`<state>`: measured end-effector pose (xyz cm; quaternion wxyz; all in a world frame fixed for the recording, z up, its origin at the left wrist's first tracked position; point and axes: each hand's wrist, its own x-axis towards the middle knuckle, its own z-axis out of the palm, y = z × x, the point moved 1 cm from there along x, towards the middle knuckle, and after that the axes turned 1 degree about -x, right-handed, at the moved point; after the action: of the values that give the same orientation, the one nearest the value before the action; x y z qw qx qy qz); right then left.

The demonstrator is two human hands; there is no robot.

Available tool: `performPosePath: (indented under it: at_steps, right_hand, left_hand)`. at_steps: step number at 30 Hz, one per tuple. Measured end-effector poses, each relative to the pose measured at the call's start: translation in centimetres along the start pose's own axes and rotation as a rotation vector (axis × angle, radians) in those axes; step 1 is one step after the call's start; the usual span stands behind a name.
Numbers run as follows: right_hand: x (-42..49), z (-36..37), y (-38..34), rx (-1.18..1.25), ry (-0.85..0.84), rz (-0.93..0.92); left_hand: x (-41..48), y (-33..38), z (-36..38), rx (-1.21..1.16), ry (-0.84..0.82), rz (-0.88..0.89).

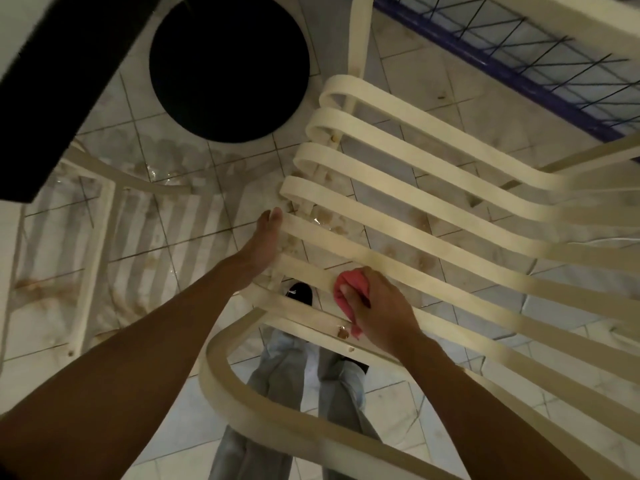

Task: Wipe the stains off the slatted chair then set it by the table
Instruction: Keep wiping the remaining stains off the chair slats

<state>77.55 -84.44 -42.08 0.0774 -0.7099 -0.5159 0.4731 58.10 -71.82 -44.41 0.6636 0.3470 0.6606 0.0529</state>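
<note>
Right fingers over cloth; slat beneath

From my remote seat I look down on a floor of pale marbled tiles with thin dark grout lines, set at a slant across the view. Brown stains smear the tiles at the left edge, and more brown blotches sit near the middle. Small wet gleams catch the light. The lighting is dim and yellowish, and it throws striped shadows over the left tiles. A round black disc sits at top centre, and a dark slab cuts the top left corner. I cannot tell what either is. A blue metal frame with a wire grid crosses the top right.
</note>
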Motion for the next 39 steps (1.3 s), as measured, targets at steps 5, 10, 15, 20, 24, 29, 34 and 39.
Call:
performPosePath:
  at_steps: [5,10,15,20,24,29,34,39]
  right_hand:
    - [1.9,1.0,-2.5,-0.039,-0.047,-0.038]
    - [4.8,3.7,-6.8,-0.045,-0.052,-0.059]
    - [6.4,5.7,-11.4,-0.09,0.014,-0.013]
    - [6.6,6.1,-11.9,-0.074,0.042,-0.012]
    - [5.5,4.9,-9.0,-0.027,-0.01,-0.041]
    - [2.4,1.0,-3.4,0.021,-0.091,-0.028]
    - [-1.0,-2.8,2.8,0.06,-0.134,0.116]
    - [-3.6,-6.4,7.0,-0.105,-0.166,0.289]
  left_hand:
    - [-0.1,0.2,0.1,-0.096,-0.037,-0.044]
    - [0.2,0.1,-0.4,-0.253,-0.079,-0.061]
    - [0.7,-0.9,-2.7,-0.464,-0.222,-0.163]
    - [1.2,-1.3,-3.7,-0.589,-0.229,-0.23]
    - [0.9,-0.4,-3.0,-0.465,-0.113,-0.248]
    - [0.1,0.5,-1.5,-0.348,0.001,-0.185]
    - [-0.6,0.6,-0.9,-0.251,0.112,-0.119]
    - [-0.9,0.7,0.6,-0.16,0.174,-0.051]
